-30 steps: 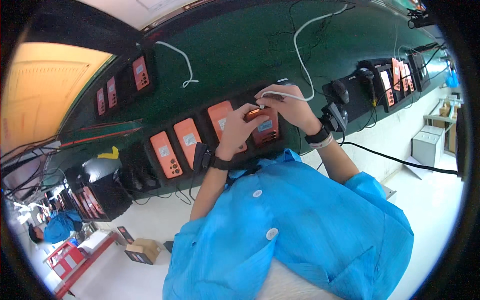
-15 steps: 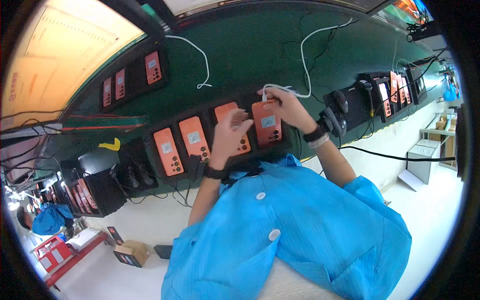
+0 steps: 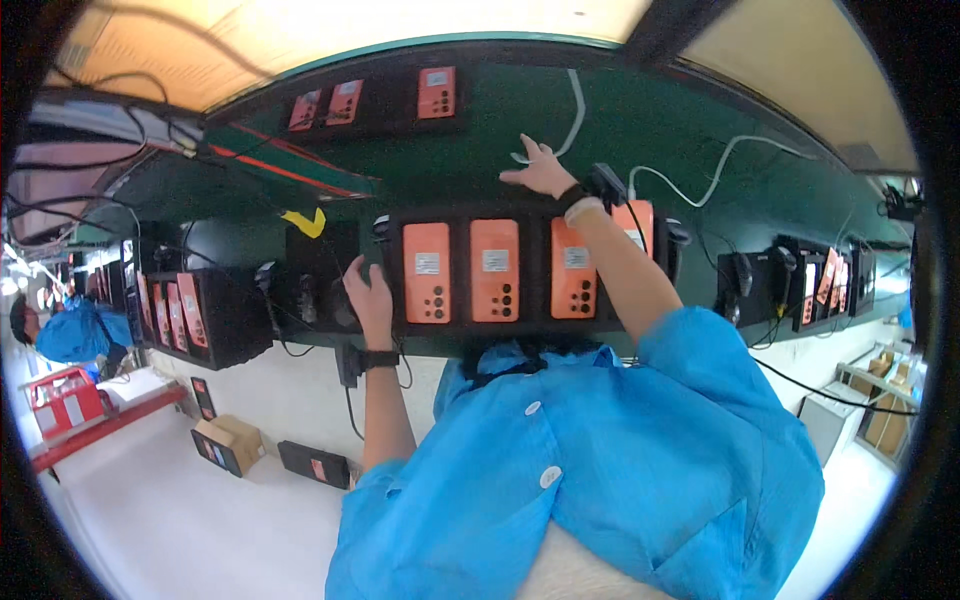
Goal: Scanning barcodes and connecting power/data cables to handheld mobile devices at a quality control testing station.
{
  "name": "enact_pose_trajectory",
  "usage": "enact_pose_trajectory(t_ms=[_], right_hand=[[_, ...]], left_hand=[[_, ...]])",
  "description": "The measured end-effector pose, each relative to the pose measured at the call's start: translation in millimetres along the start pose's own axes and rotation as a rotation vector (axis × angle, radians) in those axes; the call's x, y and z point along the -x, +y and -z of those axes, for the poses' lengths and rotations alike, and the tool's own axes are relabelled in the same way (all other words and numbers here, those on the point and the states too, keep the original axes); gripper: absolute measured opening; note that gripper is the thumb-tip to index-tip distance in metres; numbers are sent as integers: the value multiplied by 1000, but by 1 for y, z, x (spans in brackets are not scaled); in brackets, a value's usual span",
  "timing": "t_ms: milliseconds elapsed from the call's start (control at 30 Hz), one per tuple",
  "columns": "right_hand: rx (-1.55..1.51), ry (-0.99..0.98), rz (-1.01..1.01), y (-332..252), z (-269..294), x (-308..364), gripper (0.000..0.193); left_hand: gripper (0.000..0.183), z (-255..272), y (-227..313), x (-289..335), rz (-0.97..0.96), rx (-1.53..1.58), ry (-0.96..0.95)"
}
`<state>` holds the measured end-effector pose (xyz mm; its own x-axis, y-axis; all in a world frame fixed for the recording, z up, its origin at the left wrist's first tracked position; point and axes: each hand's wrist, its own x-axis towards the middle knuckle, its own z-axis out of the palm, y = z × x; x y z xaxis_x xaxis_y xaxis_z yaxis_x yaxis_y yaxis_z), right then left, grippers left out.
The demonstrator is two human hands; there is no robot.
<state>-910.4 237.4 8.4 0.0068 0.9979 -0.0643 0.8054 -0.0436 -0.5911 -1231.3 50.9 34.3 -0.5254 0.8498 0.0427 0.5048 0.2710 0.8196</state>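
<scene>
Several orange phones lie back up in a black tray before me, among them a left one (image 3: 427, 272), a middle one (image 3: 494, 270) and one further right (image 3: 574, 268). The rightmost phone (image 3: 634, 216) is partly covered by my right forearm; a white cable (image 3: 722, 170) runs to its top end. Beyond the tray, my right hand (image 3: 545, 170) reaches out with fingers spread, at the loose end of another white cable (image 3: 577, 115). Whether it touches that cable is unclear. Just left of the tray is my left hand (image 3: 371, 300), fingers apart and holding nothing.
More orange phones (image 3: 437, 92) lie in a far tray on the green bench (image 3: 680, 110). Dark handheld devices with cords (image 3: 267, 285) sit at left. A yellow strip (image 3: 305, 222) lies nearby. Other trays of phones (image 3: 180, 310) stand at both sides.
My right hand has left the rightmost phone and stretched out to the other white cable. My left hand has moved from above the phones to the tray's left side. The view has turned.
</scene>
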Motion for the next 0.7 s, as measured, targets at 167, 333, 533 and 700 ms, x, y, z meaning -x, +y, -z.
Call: enact_pose_trajectory(t_ms=[167,333,533,700], right_hand=[[-354,-97,67,-47,1,-8,22],[-30,-270,371,-129,14,107,29],[38,-48,537,-132,-25,131,49],[75,-19,564,-129,-28,129,55]], left_hand=[[45,-6,-71,-26,221,48,-322],[55,-12,-26,-47,481,215,-540],[47,22,-31,-11,136,152,-340],[30,75,15,28,352,234,-467]])
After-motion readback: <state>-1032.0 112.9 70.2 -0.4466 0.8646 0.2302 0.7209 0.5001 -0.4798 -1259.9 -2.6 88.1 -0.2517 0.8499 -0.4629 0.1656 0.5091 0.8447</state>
